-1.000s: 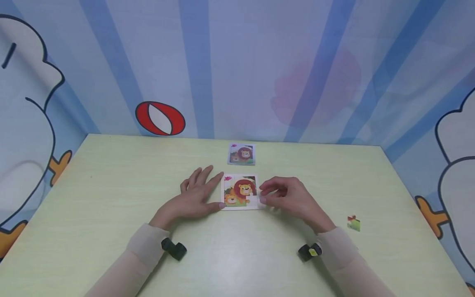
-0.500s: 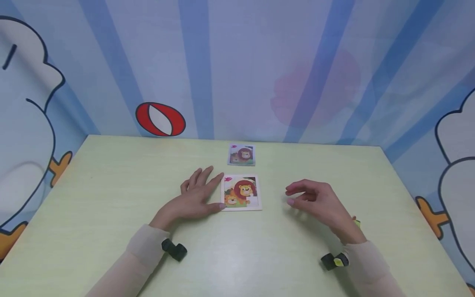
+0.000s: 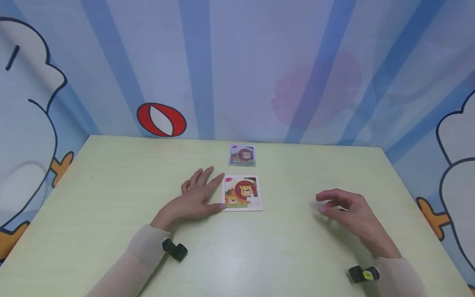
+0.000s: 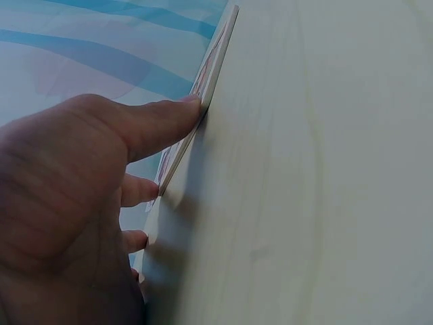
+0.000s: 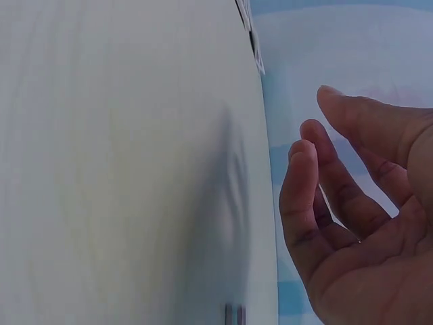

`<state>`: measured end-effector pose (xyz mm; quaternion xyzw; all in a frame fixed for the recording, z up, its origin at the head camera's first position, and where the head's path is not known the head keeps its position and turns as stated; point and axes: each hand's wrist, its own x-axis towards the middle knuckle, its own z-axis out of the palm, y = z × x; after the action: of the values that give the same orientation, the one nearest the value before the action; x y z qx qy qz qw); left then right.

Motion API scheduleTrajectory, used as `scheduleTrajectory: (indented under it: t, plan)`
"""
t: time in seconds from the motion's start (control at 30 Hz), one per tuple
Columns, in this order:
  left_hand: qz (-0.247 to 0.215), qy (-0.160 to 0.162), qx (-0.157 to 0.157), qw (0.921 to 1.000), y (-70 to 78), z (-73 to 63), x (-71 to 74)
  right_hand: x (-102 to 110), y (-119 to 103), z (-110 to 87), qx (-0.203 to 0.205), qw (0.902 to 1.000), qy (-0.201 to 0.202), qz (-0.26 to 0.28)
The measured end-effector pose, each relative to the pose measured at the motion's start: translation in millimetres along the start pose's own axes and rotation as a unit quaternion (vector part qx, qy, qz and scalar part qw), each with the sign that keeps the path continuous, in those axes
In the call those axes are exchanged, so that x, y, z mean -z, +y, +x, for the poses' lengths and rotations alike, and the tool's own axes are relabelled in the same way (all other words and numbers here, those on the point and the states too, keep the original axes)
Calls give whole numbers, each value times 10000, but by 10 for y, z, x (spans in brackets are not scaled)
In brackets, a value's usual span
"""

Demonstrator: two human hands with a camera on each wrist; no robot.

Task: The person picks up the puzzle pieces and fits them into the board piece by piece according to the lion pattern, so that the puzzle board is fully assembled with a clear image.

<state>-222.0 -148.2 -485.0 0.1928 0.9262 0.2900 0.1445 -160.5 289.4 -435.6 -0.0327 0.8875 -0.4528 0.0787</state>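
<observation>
A small lion jigsaw puzzle [image 3: 242, 193] lies in its white frame near the middle of the table, a white gap showing at its lower right. My left hand [image 3: 193, 197] is spread at the frame's left side, thumb on the lower left corner and index fingertip by the upper left. The left wrist view shows that thumb over the edge of the puzzle board [image 4: 220, 57]. Well to the right, my right hand [image 3: 349, 212] hovers above the table with loosely bent fingers, thumb and fingertips apart and nothing between them. A thin upright-looking edge of a puzzle piece [image 5: 235, 315] shows low in the right wrist view.
Behind the puzzle lies a matching lion picture card [image 3: 242, 155]. The pale wooden table [image 3: 111, 185] ends at a blue striped backdrop [image 3: 241, 70] with printed cartoon figures, which also runs along both sides.
My right hand has moved from the puzzle's right edge toward the right and nearer to me. It now covers the loose piece in the head view. The left hand has stayed put.
</observation>
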Motion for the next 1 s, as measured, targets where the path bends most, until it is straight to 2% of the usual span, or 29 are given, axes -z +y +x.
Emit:
scheduleTrajectory:
  t: [0.23,0.5,0.8,1.0]
  plan:
    - [-11,-24,-36,10000,27,-18,16,209,161,-122,-675,9976,46,-137]
    - [-110,-36,-94,9999,90,-62,68,349,351,-258,-1253,9898,199,-655]
    - [-149,-52,-46,9999,81,-70,67,445,523,-351,-1504,9846,342,-828]
    - [-88,-73,63,9999,74,-60,56,437,574,-332,-1780,9790,418,-904]
